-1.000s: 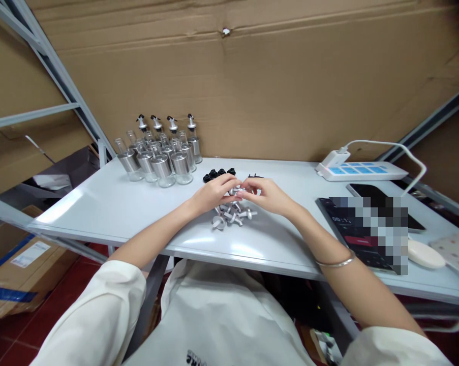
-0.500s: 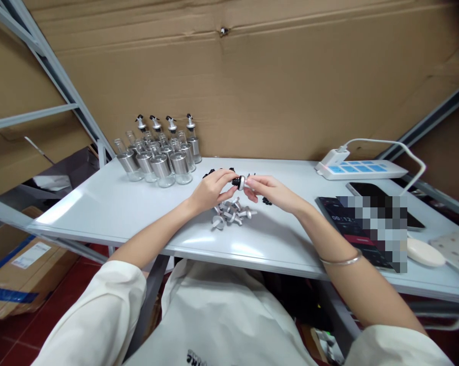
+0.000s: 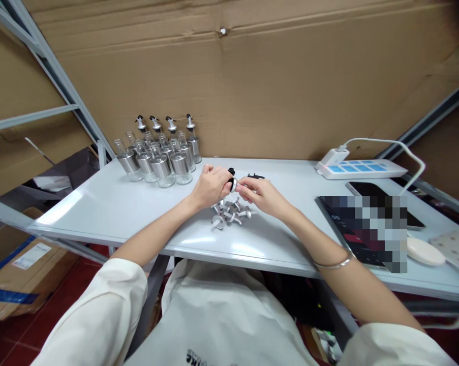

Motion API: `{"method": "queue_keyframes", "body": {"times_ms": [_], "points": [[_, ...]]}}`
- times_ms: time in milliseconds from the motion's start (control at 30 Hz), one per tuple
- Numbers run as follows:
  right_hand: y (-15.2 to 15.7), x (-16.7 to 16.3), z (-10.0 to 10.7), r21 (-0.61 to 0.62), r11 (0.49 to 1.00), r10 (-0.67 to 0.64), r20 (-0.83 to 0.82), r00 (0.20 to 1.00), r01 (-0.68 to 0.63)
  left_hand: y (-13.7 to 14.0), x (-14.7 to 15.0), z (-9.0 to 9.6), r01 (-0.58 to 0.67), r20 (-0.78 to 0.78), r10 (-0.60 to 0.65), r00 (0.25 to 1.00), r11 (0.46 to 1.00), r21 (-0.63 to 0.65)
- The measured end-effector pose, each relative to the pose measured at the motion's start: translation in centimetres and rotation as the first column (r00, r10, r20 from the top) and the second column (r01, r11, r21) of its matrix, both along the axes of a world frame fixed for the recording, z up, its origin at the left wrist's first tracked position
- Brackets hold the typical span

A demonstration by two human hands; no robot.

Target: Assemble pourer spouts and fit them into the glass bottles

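Between my two hands is a metal-and-black bottle pourer [image 3: 234, 185], its silver collar facing right. My left hand [image 3: 213, 186] is closed around its black stopper end, which the fingers mostly cover. At the spout side, my right hand [image 3: 260, 194] pinches the pourer with thumb and fingertips; the spout itself is hidden. Below the hands lies a pile of silver pourer spouts [image 3: 229, 212] on the white table [image 3: 138, 216]. Small black parts [image 3: 256, 176] lie behind my right hand, partly covered.
Several glass bottles with steel sleeves [image 3: 160, 168] stand at the back left, some topped with pourers. A power strip [image 3: 361, 169] with a plugged-in charger, two phones [image 3: 385, 203] and a cream oval object [image 3: 425, 252] lie on the right. Cardboard [image 3: 267, 91] backs the table.
My left hand has turned over and closed further around the black stopper, covering it. The pourer and my right hand have shifted slightly left.
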State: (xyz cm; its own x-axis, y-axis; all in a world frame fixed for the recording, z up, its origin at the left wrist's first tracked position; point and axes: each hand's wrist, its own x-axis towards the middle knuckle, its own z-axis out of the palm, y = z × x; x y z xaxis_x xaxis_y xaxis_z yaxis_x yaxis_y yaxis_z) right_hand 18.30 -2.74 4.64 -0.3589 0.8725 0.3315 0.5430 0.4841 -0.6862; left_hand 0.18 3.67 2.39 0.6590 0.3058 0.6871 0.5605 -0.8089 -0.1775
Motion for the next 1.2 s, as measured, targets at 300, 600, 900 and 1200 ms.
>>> {"method": "queue_keyframes", "body": {"times_ms": [300,600,900,1200], "points": [[0.5,0.4,-0.2,0.671,0.740,-0.245,0.341,0.907,-0.053,-0.2,1.0,0.3,0.078,0.195,-0.010,0.981,0.935,-0.346],[0.8,1.1,0.1,0.725,0.687,-0.328,0.367,0.870,-0.047,-0.8,1.0,0.7,0.222,0.312,-0.017,0.950,0.739,-0.636],[0.6,1.0,0.4,0.226,0.973,-0.075,0.070,0.995,0.057,-0.5,0.3,1.1,0.119,0.086,-0.091,0.992,0.901,-0.418],[0.8,0.8,0.3,-0.300,0.950,-0.024,-0.359,0.933,-0.091,-0.2,-0.1,1.1,0.107,-0.042,-0.116,0.992,0.979,-0.175]]}}
